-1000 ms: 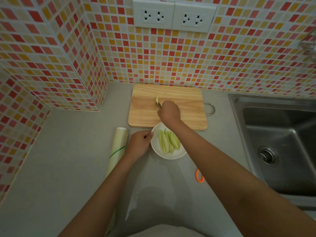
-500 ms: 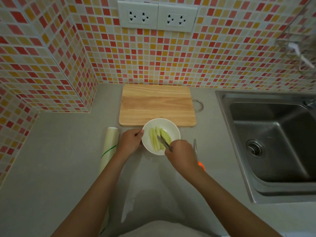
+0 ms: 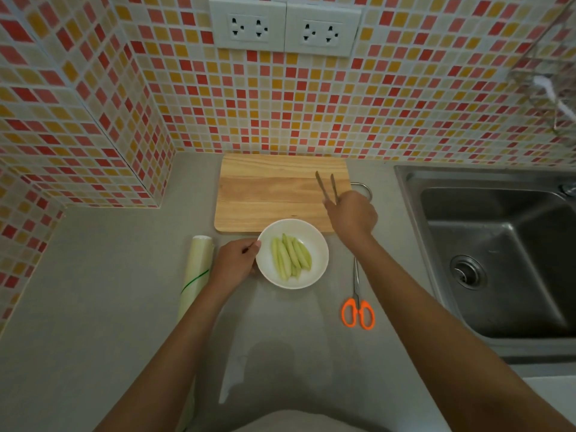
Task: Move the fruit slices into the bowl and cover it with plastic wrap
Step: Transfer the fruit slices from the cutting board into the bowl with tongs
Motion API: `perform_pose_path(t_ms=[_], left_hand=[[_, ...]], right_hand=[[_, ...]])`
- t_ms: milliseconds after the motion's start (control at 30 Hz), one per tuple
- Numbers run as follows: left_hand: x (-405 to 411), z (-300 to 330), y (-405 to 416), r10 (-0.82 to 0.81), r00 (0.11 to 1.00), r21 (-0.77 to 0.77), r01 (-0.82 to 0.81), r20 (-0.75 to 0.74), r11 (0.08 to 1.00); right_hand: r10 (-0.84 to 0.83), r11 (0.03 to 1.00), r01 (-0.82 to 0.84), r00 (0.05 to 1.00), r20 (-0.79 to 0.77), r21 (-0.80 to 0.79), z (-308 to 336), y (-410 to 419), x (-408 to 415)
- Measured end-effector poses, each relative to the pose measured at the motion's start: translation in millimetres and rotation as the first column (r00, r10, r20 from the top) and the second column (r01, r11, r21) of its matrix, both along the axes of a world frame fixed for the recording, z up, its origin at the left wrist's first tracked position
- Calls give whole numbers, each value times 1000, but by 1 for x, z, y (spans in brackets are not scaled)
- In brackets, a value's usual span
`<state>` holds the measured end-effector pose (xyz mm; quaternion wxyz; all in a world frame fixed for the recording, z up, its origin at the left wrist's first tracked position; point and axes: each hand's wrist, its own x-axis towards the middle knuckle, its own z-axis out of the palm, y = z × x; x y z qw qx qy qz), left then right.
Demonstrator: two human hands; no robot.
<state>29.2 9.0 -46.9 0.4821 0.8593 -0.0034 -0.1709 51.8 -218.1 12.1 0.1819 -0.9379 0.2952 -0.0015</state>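
We see our left hand [image 3: 237, 260] gripping the white bowl [image 3: 314, 244] rim; the fruit slices [image 3: 291, 256] lie inside. Our right hand [image 3: 352, 213] holds tongs [image 3: 327, 187] over the bare cutting board [image 3: 268, 194]. Plastic wrap roll [image 3: 198, 269] lies left, scissors [image 3: 357, 304] right, sink [image 3: 498, 244] beyond.

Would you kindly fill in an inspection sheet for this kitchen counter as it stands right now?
Surface: grey counter, no spills seen.
Job's things: fruit slices all in the white bowl; cutting board bare; plastic wrap roll lying left of the bowl, bowl not yet covered.
Clutter: orange-handled scissors right of the bowl.
Grippers: left hand grips the bowl's rim; right hand holds tongs over the board.
Cables: nothing seen.
Surroundings: steel sink at right; tiled wall with two sockets.
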Motion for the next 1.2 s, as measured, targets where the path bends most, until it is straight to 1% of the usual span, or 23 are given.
perform_pose_path(t_ms=[133, 300, 467, 600, 733, 800, 867, 900, 967, 1000, 1067, 1200], left_hand=[[0, -2, 1, -11, 1000, 3, 11, 13, 1000], [1, -6, 3, -10, 1000, -21, 11, 20, 1000], [2, -7, 2, -20, 1000, -19, 20, 20, 1000], [1, -6, 2, -6, 1000, -31, 7, 15, 1000], [-2, -4, 3, -1, 1000, -35, 2, 24, 999], [-4, -3, 5, 2, 1000, -48, -1, 29, 999], [-7, -2, 6, 0, 1000, -79, 3, 29, 997], [-9, -1, 6, -2, 1000, -92, 5, 30, 996], [-12, 0, 5, -6, 999, -90, 10, 39, 996], [-13, 0, 4, -6, 999, -79, 9, 41, 997], [-16, 3, 3, -13, 999, -57, 16, 42, 998], [-26, 7, 3, -35, 998, -45, 37, 46, 998]], right_hand=[[-21, 999, 18, 997, -74, -46, -26, -9, 30], [-4, 997, -4, 994, -111, -78, -42, -10, 39], [12, 998, -19, 991, -131, -54, -45, -14, 42], [6, 1000, -7, 996, -93, -11, -43, -18, 35], [-16, 996, 14, 1000, 20, 85, -36, -17, 8], [4, 993, -11, 998, 60, 114, -33, -13, -18], [52, 987, -60, 997, 62, 146, -32, -5, -48], [77, 975, -87, 996, 55, 206, -31, 0, -62], [137, 918, -142, 990, 41, 370, -32, 9, -80], [159, 893, -161, 987, 40, 420, -32, 14, -86], [151, 876, -162, 987, 61, 454, -31, 19, -93], [91, 867, -111, 994, 65, 486, -26, 24, -106]])
